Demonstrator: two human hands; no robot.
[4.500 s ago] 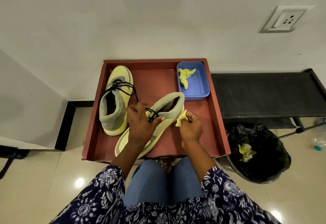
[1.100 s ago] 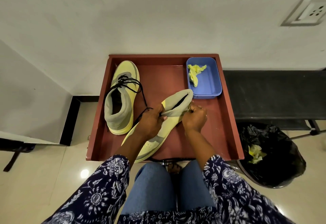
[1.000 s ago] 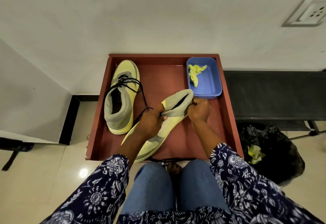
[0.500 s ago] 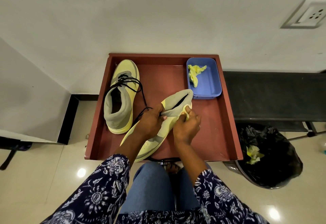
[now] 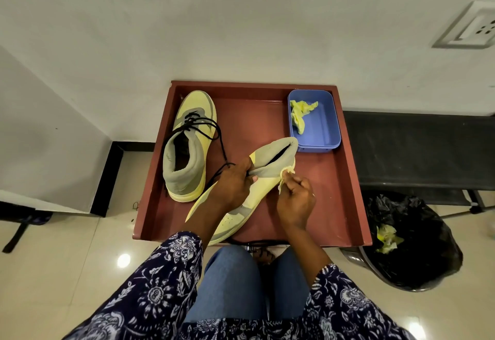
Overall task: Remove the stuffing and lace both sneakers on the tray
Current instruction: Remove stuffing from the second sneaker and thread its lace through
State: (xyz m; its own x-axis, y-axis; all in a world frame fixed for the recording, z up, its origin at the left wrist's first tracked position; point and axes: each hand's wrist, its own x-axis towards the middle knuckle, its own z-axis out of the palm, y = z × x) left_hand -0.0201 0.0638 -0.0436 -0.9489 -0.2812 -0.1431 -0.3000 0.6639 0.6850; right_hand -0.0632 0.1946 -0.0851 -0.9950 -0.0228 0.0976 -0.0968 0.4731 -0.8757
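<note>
White wall and glossy pale floor tiles frame a reddish-brown tray (image 5: 345, 179) set against the wall, with a dark surface (image 5: 417, 149) to its right and a black-lined bin (image 5: 417, 246) holding yellow scraps below that. On the tray's left side stands a yellow-and-grey sneaker (image 5: 188, 149), upright, with a black lace (image 5: 211, 130) threaded through its front and trailing loose toward the middle. A second sneaker (image 5: 270, 179) lies tilted on its side across the tray's centre, heel toward a blue container (image 5: 325, 130) in the far right corner, which holds a crumpled yellow paper (image 5: 301, 114). The left hand (image 5: 233, 184) grips this sneaker at its collar, fingers curled over the grey fabric. The right hand (image 5: 296, 195) pinches a wad of yellow stuffing (image 5: 286, 176) right at the sneaker's opening, touching the shoe's edge.
</note>
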